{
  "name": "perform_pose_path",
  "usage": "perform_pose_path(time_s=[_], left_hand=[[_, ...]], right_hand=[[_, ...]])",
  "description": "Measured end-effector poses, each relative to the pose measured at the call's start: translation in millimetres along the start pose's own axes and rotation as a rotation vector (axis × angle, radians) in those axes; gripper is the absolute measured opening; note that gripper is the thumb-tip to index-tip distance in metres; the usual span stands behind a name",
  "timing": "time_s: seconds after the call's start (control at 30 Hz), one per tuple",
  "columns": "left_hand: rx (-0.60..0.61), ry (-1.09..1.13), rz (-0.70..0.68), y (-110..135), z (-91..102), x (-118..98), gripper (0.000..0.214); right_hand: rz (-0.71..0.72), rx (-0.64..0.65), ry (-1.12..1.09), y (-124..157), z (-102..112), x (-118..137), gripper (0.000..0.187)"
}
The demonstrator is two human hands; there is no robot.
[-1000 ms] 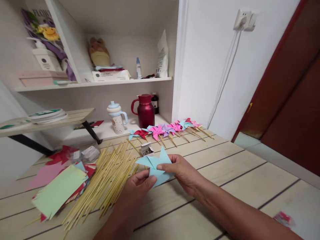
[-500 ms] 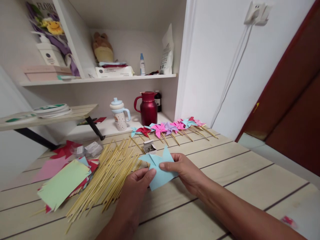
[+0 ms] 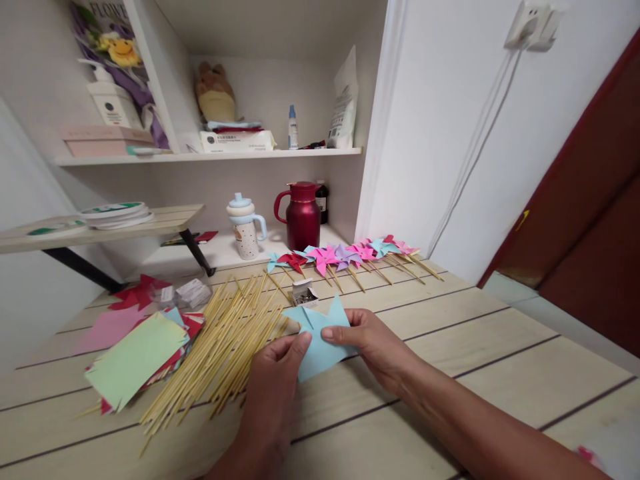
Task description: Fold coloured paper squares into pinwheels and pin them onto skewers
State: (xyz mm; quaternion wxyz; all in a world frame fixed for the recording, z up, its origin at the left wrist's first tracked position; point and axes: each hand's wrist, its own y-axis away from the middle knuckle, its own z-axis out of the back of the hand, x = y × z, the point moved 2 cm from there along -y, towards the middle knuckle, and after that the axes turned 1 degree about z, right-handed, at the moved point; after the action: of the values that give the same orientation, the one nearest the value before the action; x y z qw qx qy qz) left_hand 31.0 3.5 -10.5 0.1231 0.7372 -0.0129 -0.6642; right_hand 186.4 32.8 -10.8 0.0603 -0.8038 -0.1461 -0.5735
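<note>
A light blue sheet of cut paper (image 3: 320,352), partly folded with pointed corners standing up, is held between my two hands above the table. My left hand (image 3: 280,363) pinches its left side, thumb on top. On the right side, my right hand (image 3: 367,340) grips it with the thumb laid across the front and the fingers behind. Just beyond the paper stands a small open box of metal pins (image 3: 304,293). Thin wooden sticks (image 3: 215,353) lie in a loose pile left of my hands. Finished paper pinwheels (image 3: 345,257) on sticks lie in a row behind.
A stack of cut paper sheets (image 3: 135,360), green on top, lies at the left near clear plastic boxes (image 3: 193,293). A raised wooden stand (image 3: 175,217) holds tape rolls (image 3: 117,215). At the back are a red jug (image 3: 303,220) and a speckled cup (image 3: 247,237).
The view has shifted slightly, so the surroundings sit a little further right. Both hands keep their hold on the blue paper, with almost no change in its shape.
</note>
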Motion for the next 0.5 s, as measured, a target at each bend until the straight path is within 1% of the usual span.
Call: perform_pose_path(time_s=[0.13,0.33,0.4,0.5], left_hand=[[0.004,-0.043,-0.019,0.8,0.6,1.5,0.034],[0.032,-0.105,-0.053,0.2,1.4,5.6,0.036],[0.062,-0.081,-0.048,0.1,1.4,3.6,0.036],[0.13,0.014,-0.043,-0.9,2.9,-0.9,0.036]], right_hand=[[0.009,-0.008,0.027,0.1,-1.1,0.5,0.023],[0.072,-0.017,0.123,-1.3,0.7,0.6,0.023],[0.081,-0.014,0.142,-1.2,1.6,-0.1,0.024],[0.084,-0.015,0.16,-1.0,3.1,-1.4,0.023]])
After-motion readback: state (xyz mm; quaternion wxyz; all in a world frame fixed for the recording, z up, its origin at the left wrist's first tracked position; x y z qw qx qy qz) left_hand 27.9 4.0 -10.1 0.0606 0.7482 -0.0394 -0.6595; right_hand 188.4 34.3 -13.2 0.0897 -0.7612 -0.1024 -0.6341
